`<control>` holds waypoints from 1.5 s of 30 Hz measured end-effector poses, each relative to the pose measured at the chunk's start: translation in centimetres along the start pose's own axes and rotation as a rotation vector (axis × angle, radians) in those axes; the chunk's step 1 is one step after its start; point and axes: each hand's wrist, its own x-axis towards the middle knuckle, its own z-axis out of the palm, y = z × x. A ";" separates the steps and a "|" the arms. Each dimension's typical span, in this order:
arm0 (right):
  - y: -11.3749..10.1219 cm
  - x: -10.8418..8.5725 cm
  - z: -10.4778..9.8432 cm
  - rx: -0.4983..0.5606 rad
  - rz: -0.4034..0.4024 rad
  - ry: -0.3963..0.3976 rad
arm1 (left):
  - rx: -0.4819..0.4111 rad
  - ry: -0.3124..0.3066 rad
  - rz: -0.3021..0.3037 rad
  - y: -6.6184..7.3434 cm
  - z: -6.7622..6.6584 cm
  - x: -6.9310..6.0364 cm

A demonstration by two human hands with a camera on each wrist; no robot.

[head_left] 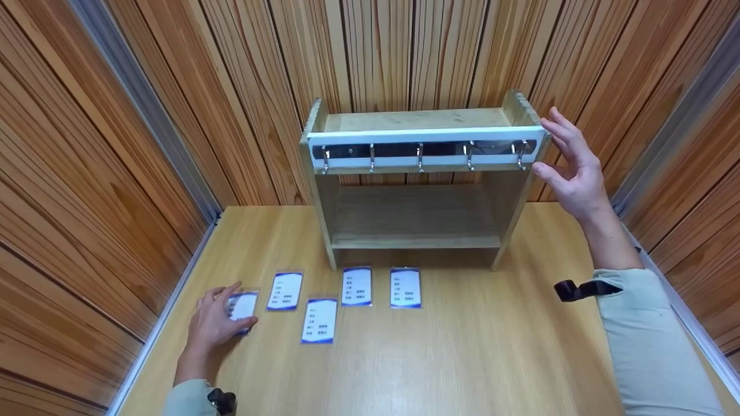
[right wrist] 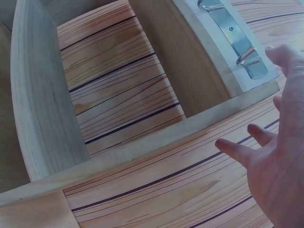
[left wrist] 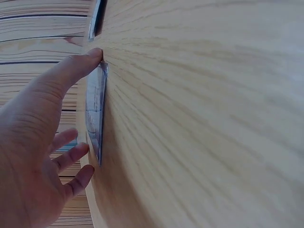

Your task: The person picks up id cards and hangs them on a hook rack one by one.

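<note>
wooden shelf (head_left: 416,216), head view: stands upright at the back of the table (head_left: 439,370); hook strip (head_left: 399,150) across its upper front, with five hooks (head_left: 420,157) in a row.
left card (head_left: 244,306), head view: leftmost of five, at table level; long axis points roughly toward the back wall, slightly slanted.
left hand (head_left: 213,322), head view: much the nearer hand to that card; thumb and fingers apart, spread over it. card lies to the right of the palm, in the gap between thumb and index finger.
four other cards (head_left: 318,320), head view: right of the left card, near the front of the shelf, long axes roughly alike.
right hand (head_left: 578,182), head view: at the shelf's upper right corner, thumb and fingers apart, nearer the hooks; holds nothing.
left card, left wrist view: seen nearly edge-on; thumb tip at one edge, the other fingers loosely bent near the opposite end. no clamp visible; long axis hard to read here.
hook strip end, right wrist view: just beside the spread fingers; contact cannot be told.
</note>
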 end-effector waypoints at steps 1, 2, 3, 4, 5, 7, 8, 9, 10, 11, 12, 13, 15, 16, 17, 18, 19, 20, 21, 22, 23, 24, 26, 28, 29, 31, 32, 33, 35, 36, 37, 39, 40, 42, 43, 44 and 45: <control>0.0 0.0 0.0 0.002 0.005 0.000 | -0.002 -0.005 -0.004 0.0 0.0 0.0; 0.0 0.0 0.0 0.001 0.009 -0.001 | -0.011 -0.010 -0.010 0.1 0.0 0.0; -0.1 0.1 0.1 -0.007 0.014 -0.001 | -0.019 -0.016 -0.018 0.1 -0.1 0.0; 0.0 0.1 0.1 -0.019 0.014 -0.003 | -0.029 -0.022 -0.027 0.1 -0.1 0.1; -0.1 0.2 0.1 -0.030 0.016 -0.005 | -0.043 -0.027 -0.035 0.2 -0.1 0.1; -0.2 0.3 0.1 -0.062 0.025 -0.009 | -0.071 -0.035 -0.048 0.2 -0.2 0.1; -0.2 0.3 0.1 -0.074 0.029 -0.011 | -0.085 -0.038 -0.053 0.3 -0.2 0.2; -0.3 0.4 0.1 -0.081 0.036 -0.012 | -0.095 -0.042 -0.059 0.3 -0.2 0.2; -0.3 0.4 0.1 -0.087 0.038 -0.015 | -0.105 -0.045 -0.063 0.3 -0.2 0.2; -0.4 0.4 0.2 -0.091 0.044 -0.017 | -0.116 -0.046 -0.065 0.4 -0.2 0.2; -0.4 0.4 0.2 -0.096 0.046 -0.020 | -0.124 -0.047 -0.066 0.4 -0.2 0.2; -0.4 0.4 0.2 -0.097 0.046 -0.022 | -0.131 -0.047 -0.066 0.4 -0.2 0.2; -0.4 0.5 0.2 -0.104 0.044 -0.027 | -0.146 -0.049 -0.067 0.4 -0.2 0.2; -0.4 0.5 0.3 -0.110 0.038 -0.030 | -0.151 -0.050 -0.065 0.4 -0.2 0.2; -0.5 0.6 0.3 -0.117 0.035 -0.031 | -0.157 -0.050 -0.065 0.4 -0.2 0.2; -0.5 0.6 0.3 -0.120 0.032 -0.031 | -0.160 -0.051 -0.064 0.5 -0.2 0.3; -0.6 0.7 0.3 -0.123 0.030 -0.030 | -0.161 -0.050 -0.064 0.4 -0.2 0.3; -0.6 0.7 0.4 -0.125 0.030 -0.027 | -0.160 -0.050 -0.064 0.4 -0.2 0.3; -0.7 0.8 0.4 -0.131 0.032 -0.024 | -0.157 -0.050 -0.064 0.4 -0.2 0.3; -0.7 0.9 0.4 -0.136 0.036 -0.022 | -0.154 -0.049 -0.065 0.4 -0.3 0.3; -0.8 0.9 0.4 -0.143 0.044 -0.019 | -0.152 -0.047 -0.065 0.4 -0.3 0.3; -0.8 1.0 0.4 -0.148 0.054 -0.017 | -0.150 -0.046 -0.067 0.4 -0.3 0.3; -0.9 1.2 0.3 -0.168 0.076 -0.015 | -0.158 -0.048 -0.076 0.4 -0.3 0.3; -1.0 1.4 0.3 -0.194 0.095 -0.017 | -0.171 -0.051 -0.086 0.4 -0.4 0.3; -1.0 1.5 0.3 -0.203 0.105 -0.018 | -0.178 -0.054 -0.089 0.5 -0.4 0.4; -1.1 1.6 0.2 -0.226 0.117 -0.022 | -0.189 -0.061 -0.093 0.5 -0.3 0.4; -1.1 1.6 0.1 -0.238 0.121 -0.024 | -0.187 -0.064 -0.091 0.6 -0.2 0.5; -1.1 1.7 0.1 -0.245 0.123 -0.025 | -0.176 -0.064 -0.085 0.6 -0.1 0.5; -1.2 1.7 0.1 -0.254 0.124 -0.030 | -0.152 -0.063 -0.073 0.7 0.0 0.6; -1.2 1.7 0.1 -0.256 0.124 -0.032 | -0.144 -0.064 -0.067 0.8 0.1 0.6; -1.2 1.8 0.1 -0.256 0.123 -0.034 | -0.136 -0.065 -0.063 0.8 0.1 0.7; -1.3 1.8 0.0 -0.258 0.122 -0.036 | -0.131 -0.067 -0.056 0.9 0.2 0.7; -1.2 1.8 0.0 -0.259 0.122 -0.036 | -0.139 -0.071 -0.058 0.9 0.2 0.7; -1.2 1.7 0.0 -0.259 0.123 -0.035 | -0.154 -0.079 -0.064 0.8 0.2 0.7; -1.1 1.7 0.0 -0.259 0.123 -0.034 | -0.159 -0.082 -0.066 0.8 0.2 0.7; -1.1 1.6 -0.1 -0.259 0.124 -0.034 | -0.164 -0.083 -0.070 0.7 0.2 0.7; -1.0 1.6 -0.1 -0.258 0.125 -0.034 | -0.165 -0.084 -0.074 0.7 0.3 0.6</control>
